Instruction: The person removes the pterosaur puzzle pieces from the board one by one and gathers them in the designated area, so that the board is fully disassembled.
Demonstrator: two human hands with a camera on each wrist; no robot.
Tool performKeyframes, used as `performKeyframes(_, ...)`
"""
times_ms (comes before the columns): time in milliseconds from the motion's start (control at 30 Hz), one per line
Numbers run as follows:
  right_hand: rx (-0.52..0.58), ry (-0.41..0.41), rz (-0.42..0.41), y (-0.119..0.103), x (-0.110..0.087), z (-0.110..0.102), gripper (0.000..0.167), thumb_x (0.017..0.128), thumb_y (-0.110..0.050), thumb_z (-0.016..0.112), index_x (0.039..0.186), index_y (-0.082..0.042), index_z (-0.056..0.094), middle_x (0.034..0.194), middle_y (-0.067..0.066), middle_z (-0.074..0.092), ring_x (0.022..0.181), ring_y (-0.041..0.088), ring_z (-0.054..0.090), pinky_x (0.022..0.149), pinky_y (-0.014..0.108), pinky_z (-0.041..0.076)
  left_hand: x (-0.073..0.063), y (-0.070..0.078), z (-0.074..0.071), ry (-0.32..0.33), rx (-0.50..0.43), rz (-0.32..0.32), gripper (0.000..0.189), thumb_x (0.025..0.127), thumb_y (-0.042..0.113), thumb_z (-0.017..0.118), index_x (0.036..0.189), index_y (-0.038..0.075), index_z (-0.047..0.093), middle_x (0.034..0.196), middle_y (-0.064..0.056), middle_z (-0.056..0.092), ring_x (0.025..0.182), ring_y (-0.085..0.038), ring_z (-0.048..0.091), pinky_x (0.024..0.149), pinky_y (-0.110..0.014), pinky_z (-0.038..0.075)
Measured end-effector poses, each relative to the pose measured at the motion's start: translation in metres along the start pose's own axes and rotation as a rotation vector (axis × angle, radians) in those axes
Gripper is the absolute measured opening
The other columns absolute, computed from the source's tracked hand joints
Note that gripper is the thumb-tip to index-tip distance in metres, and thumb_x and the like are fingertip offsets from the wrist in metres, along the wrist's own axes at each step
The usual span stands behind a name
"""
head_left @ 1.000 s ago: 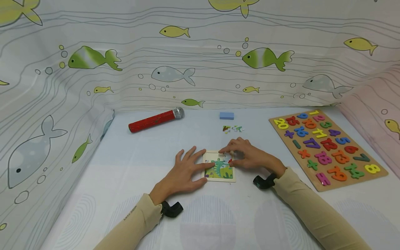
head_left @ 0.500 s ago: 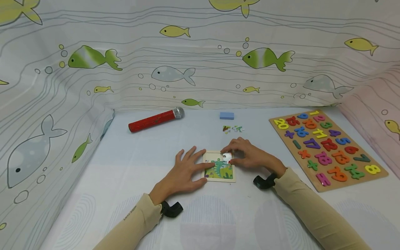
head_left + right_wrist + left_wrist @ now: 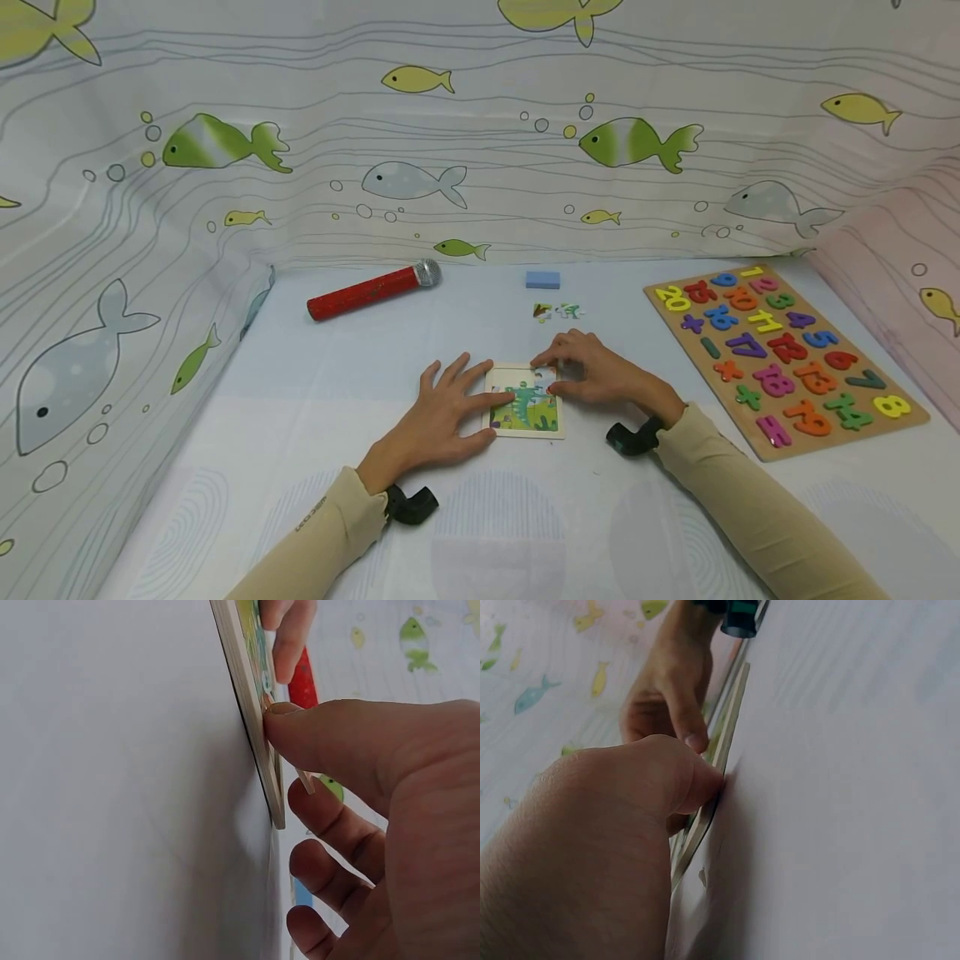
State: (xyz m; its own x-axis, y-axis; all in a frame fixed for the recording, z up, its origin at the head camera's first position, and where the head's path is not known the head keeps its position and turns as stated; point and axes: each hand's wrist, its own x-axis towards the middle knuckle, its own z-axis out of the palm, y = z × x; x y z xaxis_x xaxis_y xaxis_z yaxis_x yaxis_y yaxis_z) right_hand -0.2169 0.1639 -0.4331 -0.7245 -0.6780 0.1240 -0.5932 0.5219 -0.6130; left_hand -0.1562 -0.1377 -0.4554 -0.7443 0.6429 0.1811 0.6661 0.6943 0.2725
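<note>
A small square jigsaw puzzle (image 3: 525,429) with a dinosaur picture lies in a pale wooden frame on the table. My left hand (image 3: 446,417) spreads its fingers over the puzzle's left side; the index finger rests on the picture and the thumb touches the frame's near left edge. At the upper right corner, my right hand (image 3: 596,371) pinches a puzzle piece (image 3: 305,781) between thumb and index finger. In the right wrist view the piece stands tilted above the frame, mostly hidden by the thumb.
Two loose puzzle pieces (image 3: 568,311) lie beyond the frame, with a blue block (image 3: 542,280) behind them. A red toy microphone (image 3: 367,296) lies at the back left. A wooden number board (image 3: 731,421) occupies the right. Fish-print cloth (image 3: 517,192) walls the back and sides.
The held piece has tilted at the upper right corner: it shone white half a second ago and shines less now. The right fingertips shifted slightly right over the second; the left hand keeps its place.
</note>
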Motion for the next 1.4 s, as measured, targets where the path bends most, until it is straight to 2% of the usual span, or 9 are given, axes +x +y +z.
performKeyframes(233, 0.005, 0.095, 0.010, 0.012, -0.002, -0.001, 0.038, 0.090, -0.017, 0.076, 0.127, -0.017, 0.072, 0.103, -0.004, 0.066, 0.093, 0.014, 0.049, 0.083, 0.036, 0.035, 0.000, -0.001, 0.000, 0.008, 0.005, 0.009, 0.050, 0.095, 0.051, 0.057, 0.144, 0.043, 0.056, 0.163, -0.007, 0.040, 0.154, -0.043, 0.026, 0.113, -0.074, 0.019)
performKeyframes(467, 0.036, 0.193, 0.060, 0.026, -0.006, -0.015, 0.040, 0.087, -0.010, 0.077, 0.127, -0.013, 0.071, 0.103, 0.003, 0.067, 0.090, 0.019, 0.053, 0.082, 0.038, 0.041, -0.001, 0.000, 0.000, 0.020, -0.009, 0.012, 0.049, 0.095, 0.049, 0.058, 0.143, 0.042, 0.057, 0.162, -0.008, 0.041, 0.153, -0.044, 0.028, 0.113, -0.074, 0.019)
performKeyframes(733, -0.029, 0.241, 0.195, 0.048, -0.012, -0.036, 0.038, 0.089, -0.012, 0.076, 0.126, -0.011, 0.071, 0.105, 0.009, 0.066, 0.096, 0.024, 0.053, 0.084, 0.041, 0.039, -0.001, -0.002, 0.003, 0.027, -0.019, 0.023, 0.049, 0.095, 0.048, 0.058, 0.143, 0.041, 0.057, 0.162, -0.009, 0.041, 0.153, -0.044, 0.027, 0.113, -0.074, 0.018)
performKeyframes(867, -0.059, 0.246, 0.234, 0.060, -0.012, -0.047, 0.039, 0.089, -0.012, 0.075, 0.128, -0.011, 0.070, 0.108, 0.011, 0.066, 0.098, 0.026, 0.052, 0.082, 0.039, 0.040, -0.001, -0.002, 0.003, 0.016, -0.021, 0.013, 0.049, 0.095, 0.048, 0.057, 0.143, 0.041, 0.057, 0.162, -0.009, 0.040, 0.154, -0.044, 0.026, 0.113, -0.074, 0.017)
performKeyframes(1000, -0.102, 0.236, 0.219, 0.070, -0.006, -0.056, 0.038, 0.089, -0.010, 0.076, 0.127, -0.010, 0.071, 0.106, 0.013, 0.068, 0.097, 0.028, 0.055, 0.083, 0.039, 0.042, -0.002, -0.002, 0.001, 0.007, -0.012, 0.003, 0.049, 0.095, 0.049, 0.057, 0.143, 0.041, 0.057, 0.162, -0.008, 0.040, 0.154, -0.043, 0.026, 0.114, -0.073, 0.017)
performKeyframes(1400, -0.182, 0.110, 0.275, 0.083, 0.009, -0.070, 0.036, 0.091, -0.007, 0.070, 0.127, -0.012, 0.072, 0.108, 0.013, 0.066, 0.099, 0.029, 0.052, 0.085, 0.041, 0.039, -0.003, 0.001, 0.000, 0.012, -0.020, 0.008, 0.049, 0.094, 0.048, 0.058, 0.143, 0.040, 0.058, 0.162, -0.008, 0.041, 0.153, -0.044, 0.027, 0.114, -0.073, 0.017)
